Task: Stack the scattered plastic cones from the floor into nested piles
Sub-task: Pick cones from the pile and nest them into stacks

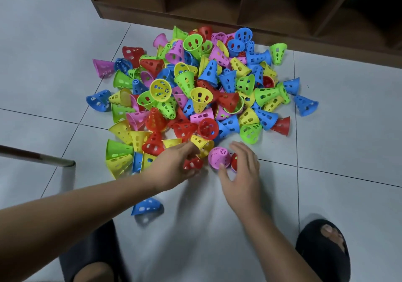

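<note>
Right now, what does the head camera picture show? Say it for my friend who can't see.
Over a tiled floor, the left hand grips a red cone and the right hand holds a pink cone. Beyond them lies a big jumbled pile of cones in red, yellow, green, blue and pink, near a dark wooden shelf.

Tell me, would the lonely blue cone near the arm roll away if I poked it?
Probably it would roll, but in a curve: the blue cone lies on its side, one end wider. It likely feels light, since its wall is full of holes.
</note>
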